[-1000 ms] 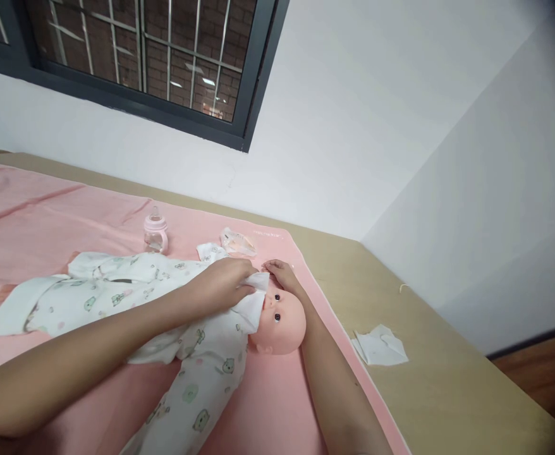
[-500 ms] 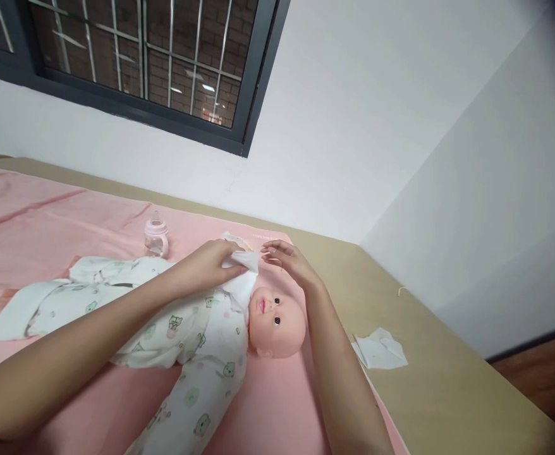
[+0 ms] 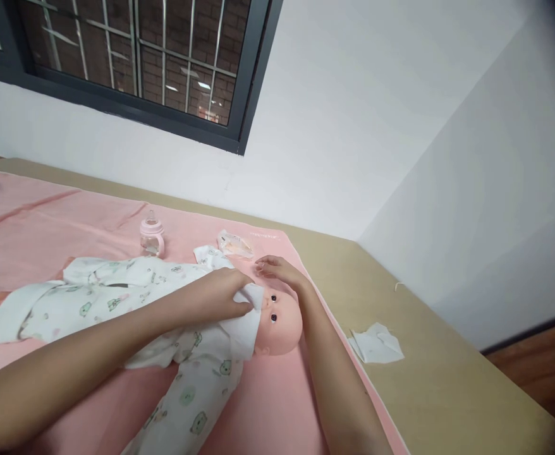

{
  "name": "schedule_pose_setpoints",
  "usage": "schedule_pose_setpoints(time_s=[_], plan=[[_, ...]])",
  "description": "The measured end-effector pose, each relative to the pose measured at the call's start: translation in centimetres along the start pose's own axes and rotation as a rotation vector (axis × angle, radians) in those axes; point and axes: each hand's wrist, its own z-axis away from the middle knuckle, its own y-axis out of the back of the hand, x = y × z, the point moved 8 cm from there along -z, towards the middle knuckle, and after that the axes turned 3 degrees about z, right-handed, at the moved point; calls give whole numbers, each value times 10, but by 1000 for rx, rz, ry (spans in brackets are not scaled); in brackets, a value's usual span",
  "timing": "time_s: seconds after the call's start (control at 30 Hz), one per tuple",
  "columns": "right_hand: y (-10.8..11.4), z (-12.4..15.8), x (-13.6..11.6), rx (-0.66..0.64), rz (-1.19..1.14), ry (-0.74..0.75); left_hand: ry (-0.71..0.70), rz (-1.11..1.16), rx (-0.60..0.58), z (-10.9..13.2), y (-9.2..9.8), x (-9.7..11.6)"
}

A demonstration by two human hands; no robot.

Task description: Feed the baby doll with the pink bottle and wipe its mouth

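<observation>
A baby doll [image 3: 284, 322] lies on its back on a pink mat [image 3: 277, 404], dressed in a white suit with a green animal print. My left hand [image 3: 225, 294] is closed on a white wipe [image 3: 244, 332], which lies over the doll's neck and the lower part of its face, covering the mouth. My right hand [image 3: 280, 270] is at the far side of the doll's head, its fingers stretched out and holding nothing. Beyond the doll's shoulder sits a small clear plastic packet [image 3: 234, 244].
A pink baby bottle with a handle [image 3: 152, 237] stands on the mat behind the doll. A crumpled white wipe [image 3: 377, 344] rests on the wooden surface [image 3: 339, 272] at right. White walls and a barred window [image 3: 135, 50] border the far side.
My left hand has moved nearer with the wipe, from the far side of the neck onto the doll's lower face. My right hand has shifted slightly nearer. The packet now shows more fully.
</observation>
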Motion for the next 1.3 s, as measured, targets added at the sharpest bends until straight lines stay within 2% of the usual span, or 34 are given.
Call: schedule_pose_setpoints(time_s=[0.13, 0.37, 0.93, 1.1, 1.3], plan=[[0, -5, 17, 15, -11, -37, 18, -105, 37, 1, -2, 4], [0, -13, 28, 25, -5, -13, -8, -155, 57, -1, -3, 9], [0, -16, 39, 6, -119, -18, -46, -155, 139, -11, 3, -5], [-1, -17, 38, -19, -121, 8, -122, -121, 182, -14, 4, -3], [-1, -17, 39, -17, -122, 2, -125, -126, 186, -15, 2, -4]])
